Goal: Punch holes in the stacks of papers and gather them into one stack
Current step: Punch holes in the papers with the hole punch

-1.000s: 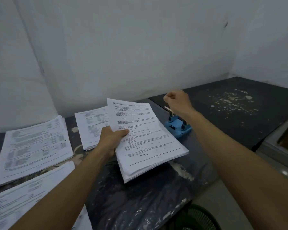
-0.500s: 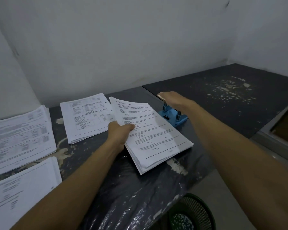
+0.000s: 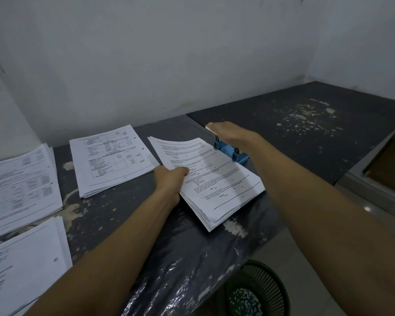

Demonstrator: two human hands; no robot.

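Peeling dark table [image 3: 283, 124] meets white walls [image 3: 169, 53].

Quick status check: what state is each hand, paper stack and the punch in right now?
Left hand: grips stack.
Held stack: edge in punch.
Right hand: flat, pressing punch lever.
Blue punch: lever down.
Middle stack: punched, lying flat.
Near-left stack: punched.

Right hand [image 3: 228, 133] was a raised fist on the punch lever 1 s ago; now it's flattened out and pressing down on the blue hole punch [image 3: 229, 151]. Paper stack [image 3: 211, 176] gripped by the left hand [image 3: 170, 179] has come down from mid-air onto the table [image 3: 128, 215], far edge in the punch.
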